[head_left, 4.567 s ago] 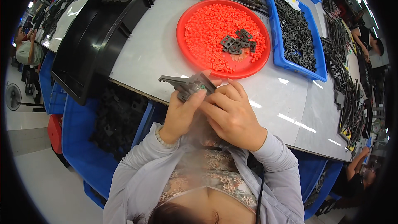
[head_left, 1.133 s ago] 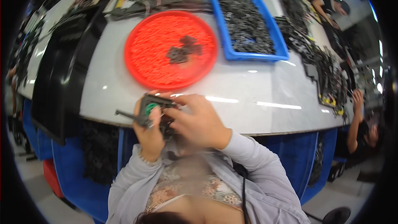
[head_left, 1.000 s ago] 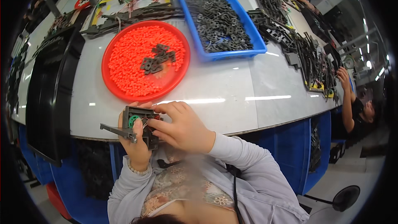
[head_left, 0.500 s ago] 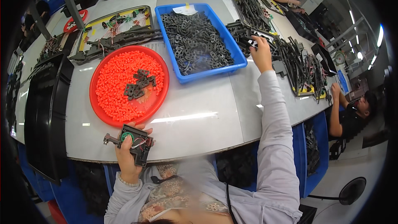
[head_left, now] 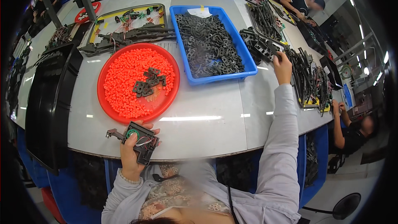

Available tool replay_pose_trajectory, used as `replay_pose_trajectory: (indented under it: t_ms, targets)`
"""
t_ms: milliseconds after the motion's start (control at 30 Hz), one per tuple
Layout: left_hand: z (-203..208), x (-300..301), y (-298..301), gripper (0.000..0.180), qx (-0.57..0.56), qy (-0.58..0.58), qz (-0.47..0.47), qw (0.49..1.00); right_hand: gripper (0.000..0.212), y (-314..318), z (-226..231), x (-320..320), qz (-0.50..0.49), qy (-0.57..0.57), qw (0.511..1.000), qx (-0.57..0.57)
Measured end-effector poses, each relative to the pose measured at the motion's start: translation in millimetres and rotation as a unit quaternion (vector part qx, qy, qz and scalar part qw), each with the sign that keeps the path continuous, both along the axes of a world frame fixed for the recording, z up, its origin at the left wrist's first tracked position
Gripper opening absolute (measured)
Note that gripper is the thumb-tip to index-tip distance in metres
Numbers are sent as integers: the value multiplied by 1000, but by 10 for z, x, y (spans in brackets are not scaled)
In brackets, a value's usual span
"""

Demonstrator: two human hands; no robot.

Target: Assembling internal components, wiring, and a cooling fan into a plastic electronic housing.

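Note:
My left hand (head_left: 132, 153) grips a dark grey plastic housing (head_left: 146, 148) near the table's front edge. A green ring and thin red and white wires sit inside it, and a short arm sticks out to its left. My left thumb presses by the ring. Farther off to the right, my right hand (head_left: 283, 69) is closed with its fingertips pinching a dark plastic part (head_left: 273, 51), whose full shape is hard to see. It is beside a pile of dark plastic parts (head_left: 253, 45), just right of a blue bin (head_left: 252, 69) full of small dark brackets.
A round red tray (head_left: 176, 81) of small orange-red pieces, with several dark brackets on top, lies beyond my left hand. Left of it stands a long black bin (head_left: 52, 108). Trays of wired parts (head_left: 137, 18) lie behind. Two people (head_left: 304, 6) work at the right.
My right hand has drawn a little to the right and nearer, away from the blue bin, still pinching a dark part. My left hand keeps its grip on the housing. The view has shifted slightly.

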State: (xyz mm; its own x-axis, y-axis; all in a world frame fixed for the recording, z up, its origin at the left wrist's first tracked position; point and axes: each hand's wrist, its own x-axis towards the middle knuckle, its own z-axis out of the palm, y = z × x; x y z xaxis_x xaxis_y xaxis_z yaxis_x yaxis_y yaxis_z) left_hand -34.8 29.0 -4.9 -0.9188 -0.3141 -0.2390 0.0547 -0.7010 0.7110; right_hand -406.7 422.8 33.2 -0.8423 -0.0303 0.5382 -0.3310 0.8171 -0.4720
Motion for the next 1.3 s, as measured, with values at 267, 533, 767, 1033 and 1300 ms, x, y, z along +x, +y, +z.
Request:
replay_pose_trajectory:
  t_ms: [267,533,767,1033,1300]
  targets:
    - [29,-17,27,42,61,28,-5,998,32,-979,16,2152,240,-440,709,-495]
    - [-41,99,16,54,69,87,-1,994,26,-1496,-164,2484,213,-454,843,-196]
    - [-102,153,22,94,98,138,16,985,35,-1791,78,2445,325,-67,934,130]
    - [-60,148,-4,102,85,173,25,981,55,-2084,-62,2387,433,-117,880,159]
    - [-58,132,36,101,12,174,43,984,58,-2221,177,2658,417,-229,870,-129]
